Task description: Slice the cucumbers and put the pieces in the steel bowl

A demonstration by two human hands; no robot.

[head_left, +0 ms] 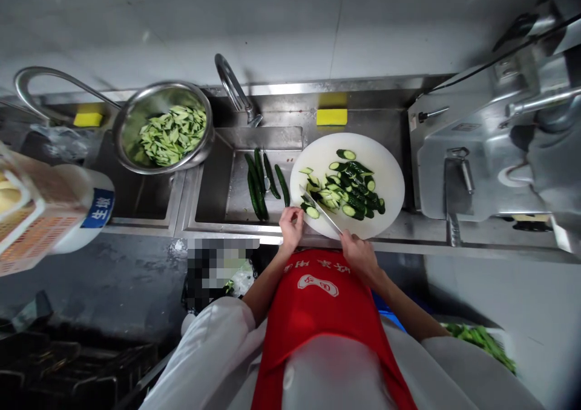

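My right hand [357,252] is closed round the handle of a kitchen knife [324,215], its blade slanting up and left over the white round cutting board [390,155]. At the board's lower left edge is my left hand [291,226], fingers curled in and pressed together; whatever they may hold is hidden. Just right of those fingertips lies a cut cucumber piece [311,212], close to the blade. Thin pale cucumber slices [330,198] are spread around the knife. Thicker dark green cucumber chunks [358,183] are heaped on the board's right half.
Several whole cucumbers [256,186] lie in the sink [236,207] under a faucet [233,86]. A steel bowl [122,134] of cucumber slices sits left. Yellow sponges [331,117] are behind. A plastic basket [31,228] stands far left, a metal machine [481,131] right.
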